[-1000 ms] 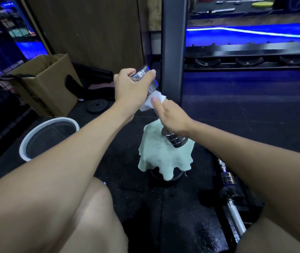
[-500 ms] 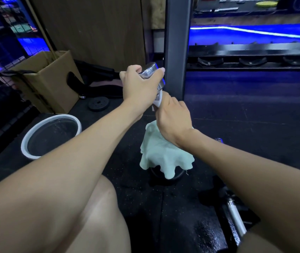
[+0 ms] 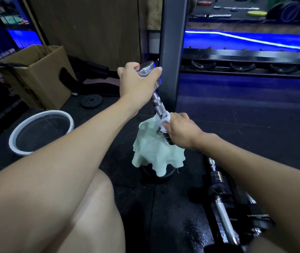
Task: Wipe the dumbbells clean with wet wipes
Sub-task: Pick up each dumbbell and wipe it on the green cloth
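Head view: left hand (image 3: 136, 83) grips upper chrome end of tilted dumbbell (image 3: 158, 102). Right hand (image 3: 180, 132) pinches white wet wipe (image 3: 164, 119) wrapped round handle near lower end, over pale green cloth (image 3: 154, 154) on black floor (image 3: 163, 207). White-rimmed basin (image 3: 41, 132) left, another bar (image 3: 222, 210) right.

Both forearms are bare from the elbow down, with no sleeve reaching into view on either side. The left hand (image 3: 136, 83) and the right hand (image 3: 181, 133) wear no gloves, and no ring, watch, strap or band shows on the fingers or wrists. A bare knee (image 3: 90, 207) and part of the thigh show low in the view, uncovered by any trouser leg or other clothing there
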